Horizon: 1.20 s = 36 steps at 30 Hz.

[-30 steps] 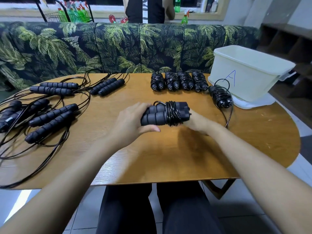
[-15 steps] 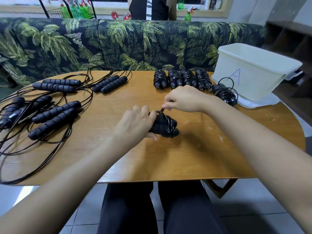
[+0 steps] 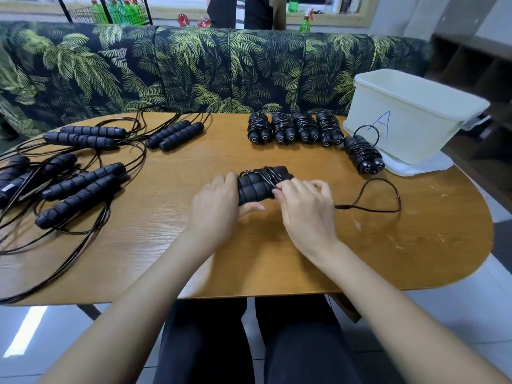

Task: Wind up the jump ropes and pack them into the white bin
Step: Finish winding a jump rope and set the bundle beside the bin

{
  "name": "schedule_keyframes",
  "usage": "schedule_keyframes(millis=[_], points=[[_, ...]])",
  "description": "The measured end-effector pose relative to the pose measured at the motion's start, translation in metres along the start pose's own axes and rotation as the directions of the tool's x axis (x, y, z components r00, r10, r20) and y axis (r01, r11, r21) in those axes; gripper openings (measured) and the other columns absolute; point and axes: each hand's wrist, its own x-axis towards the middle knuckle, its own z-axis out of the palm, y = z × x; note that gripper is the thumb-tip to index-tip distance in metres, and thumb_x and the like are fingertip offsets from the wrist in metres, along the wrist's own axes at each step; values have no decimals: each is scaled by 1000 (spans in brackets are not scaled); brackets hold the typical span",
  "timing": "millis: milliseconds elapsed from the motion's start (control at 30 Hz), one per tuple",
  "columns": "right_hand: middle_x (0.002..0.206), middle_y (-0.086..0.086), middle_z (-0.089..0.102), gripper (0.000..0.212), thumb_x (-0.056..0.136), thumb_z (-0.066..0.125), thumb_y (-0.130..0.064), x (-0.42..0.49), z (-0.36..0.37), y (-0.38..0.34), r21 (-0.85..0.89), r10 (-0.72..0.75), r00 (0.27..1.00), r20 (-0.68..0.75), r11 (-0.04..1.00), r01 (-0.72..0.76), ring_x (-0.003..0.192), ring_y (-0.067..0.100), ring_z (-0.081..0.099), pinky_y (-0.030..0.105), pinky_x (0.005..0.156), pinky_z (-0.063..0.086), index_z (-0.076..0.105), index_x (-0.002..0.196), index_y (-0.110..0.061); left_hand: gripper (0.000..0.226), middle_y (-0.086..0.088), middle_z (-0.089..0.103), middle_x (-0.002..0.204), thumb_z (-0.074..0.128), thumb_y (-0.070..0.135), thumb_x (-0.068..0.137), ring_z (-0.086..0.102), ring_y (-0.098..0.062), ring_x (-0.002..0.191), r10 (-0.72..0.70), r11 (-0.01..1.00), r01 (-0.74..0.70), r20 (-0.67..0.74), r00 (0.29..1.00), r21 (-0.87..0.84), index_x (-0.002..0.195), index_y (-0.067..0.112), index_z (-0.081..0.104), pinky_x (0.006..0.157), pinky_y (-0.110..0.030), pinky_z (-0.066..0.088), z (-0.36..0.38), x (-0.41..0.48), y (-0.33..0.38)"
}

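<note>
Centrally, near the front edge of the wooden counter (image 3: 249, 259), a half-wound jump rope (image 3: 263, 184) is held with its two foam handles laid side by side. The handles are gripped at their left end by the left hand (image 3: 216, 200), with the thumb curled underneath. The cord (image 3: 382, 195) is pinched by the right hand (image 3: 304, 206) just where it meets the coils wrapped round the handles; from there, the unwound remainder is seen trailing to the right in a loose loop lying flat on the counter.

Further back, four wound bundles (image 3: 293, 128) are lined up in a row, touching or nearly touching one another, with their handle ends turned toward the person. A fifth wound bundle (image 3: 363, 155) is laid at an angle just beside the white bin (image 3: 410, 117), a small loop of cord standing up from it against the bin's wall. The bin, marked with a blue letter A, is set at the far right of the counter on a white lid (image 3: 421, 167). What the bin holds cannot be told from this angle.

At the left, several unwound ropes (image 3: 77, 184) are spread out, their cords tangled across the counter and over its edge. A leaf-patterned sofa (image 3: 194, 67) is seen behind the counter.
</note>
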Motion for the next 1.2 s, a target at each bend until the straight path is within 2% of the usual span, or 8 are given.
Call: schedule_keyframes(millis=[367,500,667,733,800,900,1033,1200], points=[[72,-3,62,29,91,45,-31,-4,22,0,484,54,988,146,867,-119,76,22,57,39,83,40,62,80,-12,72,8,57,64,61,75,53,50,-11,59,-217,649,294,200,956,-702,89,13,62,55,-29,39,1,5,9],[83,-2,68,24,87,54,-29,1,25,-5,567,11,990,137,819,-88,89,18,58,42,87,41,70,81,-12,69,9,57,62,63,78,49,51,-13,57,-250,692,286,152,956,-662,81,16,60,56,-36,44,-4,4,7],[97,-14,70,37,81,56,-63,17,-4,15,243,-142,911,388,969,48,102,12,53,35,97,34,74,87,-31,63,8,64,75,65,76,53,62,-20,74,-226,912,217,15,974,-347,90,25,58,62,-35,48,-23,6,-4],[86,-10,65,48,76,54,-72,30,-25,29,199,-124,973,193,976,85,84,13,53,37,83,45,67,81,-26,60,7,64,84,70,70,58,62,-22,81,-188,947,174,-28,982,-269,96,25,58,62,-33,46,-29,7,-10],[106,-2,60,66,71,57,-75,44,-36,36,176,-193,977,85,968,176,98,18,52,38,85,46,60,105,-19,61,6,63,87,69,69,58,61,-22,83,-101,978,84,-81,992,-191,96,23,57,61,-32,46,-30,7,-10],[145,2,41,106,65,63,-77,59,-35,36,236,-337,866,370,936,263,132,20,39,39,109,36,30,147,-18,65,6,62,85,62,72,56,61,-22,81,70,988,-90,-154,986,-122,96,22,58,56,-29,42,-28,9,-2],[137,4,48,89,78,62,-64,57,-26,32,287,-401,841,363,907,308,118,22,48,43,97,46,33,145,-12,69,2,60,87,53,71,59,60,-25,80,196,972,-222,-258,946,-75,103,19,59,51,-33,48,-29,11,-4],[130,15,53,74,88,60,-50,53,-25,32,209,-443,893,77,883,420,112,28,51,36,101,42,43,138,1,109,-13,40,139,85,48,60,40,-28,129,49,868,-262,-451,891,-422,144,12,25,101,-32,41,-24,9,-2]])
